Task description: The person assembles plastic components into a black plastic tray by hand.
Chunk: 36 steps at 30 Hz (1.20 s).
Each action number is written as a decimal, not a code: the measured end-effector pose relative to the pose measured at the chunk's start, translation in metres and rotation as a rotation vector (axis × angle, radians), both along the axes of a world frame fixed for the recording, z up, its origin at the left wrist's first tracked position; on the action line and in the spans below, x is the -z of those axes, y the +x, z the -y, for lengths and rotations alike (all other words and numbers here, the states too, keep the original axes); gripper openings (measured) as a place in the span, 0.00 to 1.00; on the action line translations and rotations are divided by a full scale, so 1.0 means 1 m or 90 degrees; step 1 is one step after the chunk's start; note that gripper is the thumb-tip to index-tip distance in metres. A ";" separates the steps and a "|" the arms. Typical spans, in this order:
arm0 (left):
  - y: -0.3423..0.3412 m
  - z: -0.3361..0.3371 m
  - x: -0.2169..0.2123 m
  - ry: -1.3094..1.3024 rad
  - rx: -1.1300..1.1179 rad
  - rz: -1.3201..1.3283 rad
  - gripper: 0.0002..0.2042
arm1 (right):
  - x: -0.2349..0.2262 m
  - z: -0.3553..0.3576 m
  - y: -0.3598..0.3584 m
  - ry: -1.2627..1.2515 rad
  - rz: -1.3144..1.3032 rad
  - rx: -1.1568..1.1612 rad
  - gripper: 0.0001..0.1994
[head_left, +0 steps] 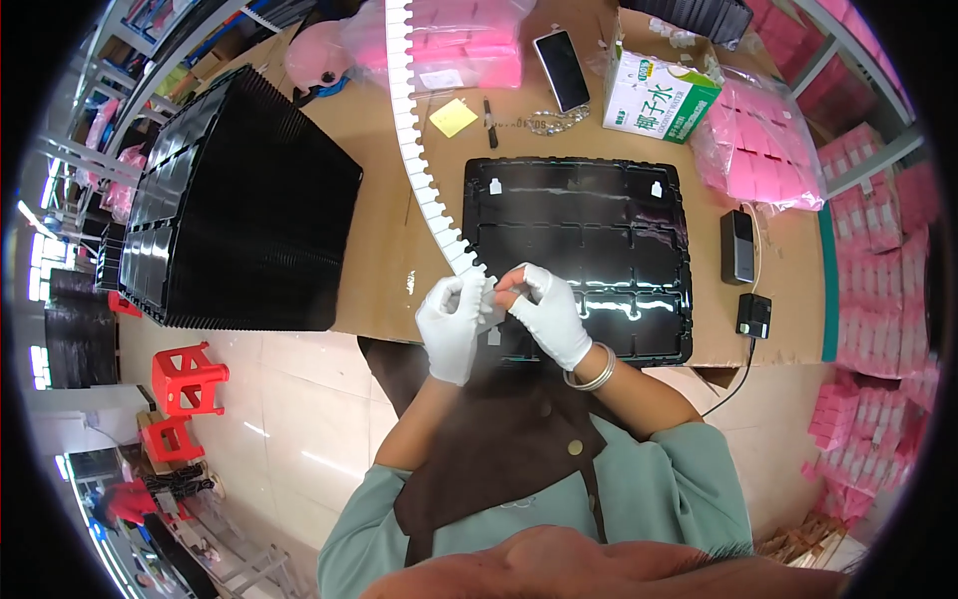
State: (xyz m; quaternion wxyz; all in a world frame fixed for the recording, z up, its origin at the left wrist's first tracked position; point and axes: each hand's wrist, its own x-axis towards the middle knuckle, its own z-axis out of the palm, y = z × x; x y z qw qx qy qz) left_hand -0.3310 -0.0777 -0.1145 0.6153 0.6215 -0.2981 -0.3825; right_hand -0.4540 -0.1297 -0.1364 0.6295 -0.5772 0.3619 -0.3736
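A long white strip [407, 130] with a notched edge curves down from the top of the view to my hands. My left hand [449, 324] is closed around its lower end, in a white glove with the fabric over the fingers. My right hand [544, 311], gloved with bare thumb and fingertips, pinches at the strip's end, close against the left fingers. Just under and beyond my hands lies a black plastic tray [579, 240] with shallow compartments. Small white tab-shaped pieces [496, 187] lie at its far corners, and another is near its close left corner.
A tall stack of black trays [269, 210] stands at the left. Farther back are a yellow note [453, 118], a black pen [490, 123], a phone [562, 70], an open carton [659, 95] and bagged pink packs [758, 140]. A power bank [737, 247] and charger [753, 315] sit right.
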 end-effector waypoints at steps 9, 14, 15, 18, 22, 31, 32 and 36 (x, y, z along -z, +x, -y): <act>0.019 0.009 0.020 0.007 0.130 -0.586 0.05 | -0.021 0.003 -0.012 -0.347 -0.026 0.056 0.07; 0.044 0.001 0.010 -0.075 -0.011 -0.617 0.05 | -0.052 0.043 -0.111 -0.331 -0.229 0.208 0.05; 0.053 0.000 0.021 -0.094 -0.016 -0.570 0.08 | -0.046 0.050 -0.141 -0.477 -0.365 0.226 0.05; 0.049 0.006 0.014 -0.066 -0.090 -0.508 0.11 | -0.014 0.041 -0.201 -0.404 -0.537 0.079 0.05; 0.035 0.008 0.014 -0.085 -0.028 -0.506 0.10 | 0.009 0.007 -0.197 -0.402 -0.880 -0.058 0.04; 0.026 0.006 0.024 -0.078 -0.003 -0.370 0.11 | 0.016 0.014 -0.193 -0.326 -0.877 0.000 0.05; 0.025 0.006 0.023 -0.070 -0.006 -0.343 0.11 | 0.015 0.015 -0.193 -0.314 -0.867 0.007 0.05; 0.023 0.004 0.023 -0.047 -0.001 -0.224 0.12 | 0.020 0.020 -0.212 -0.270 -0.744 0.000 0.06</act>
